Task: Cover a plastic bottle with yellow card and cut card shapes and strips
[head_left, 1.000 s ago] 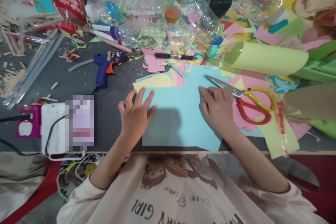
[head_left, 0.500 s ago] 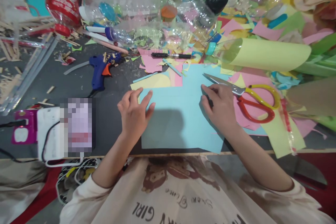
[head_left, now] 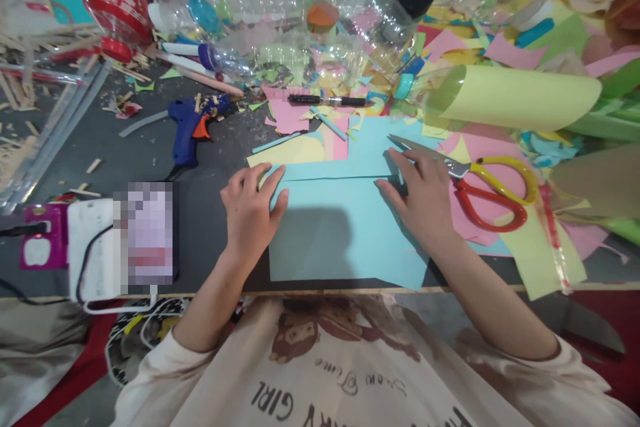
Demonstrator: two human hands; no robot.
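A light blue sheet of paper lies flat at the table's front edge. Across its upper part runs a thin dark line, with a narrow blue strip above it. At the left end of this strip is my left hand, fingers bent and apart, fingertips touching the paper. My right hand rests at the other end, thumb and forefinger apart on either side of the line. Just beyond the right hand, scissors with yellow and red handles lie partly behind its fingers, blades slightly apart.
A blue glue gun lies left, above a phone and a white power bank. A black pen, coloured paper scraps and clear plastic bottles fill the back. A bottle wrapped in yellow-green paper lies right.
A dark line has appeared across the upper blue paper, between the strip and the larger part. Both hands have shifted only slightly, and the view has moved a little.
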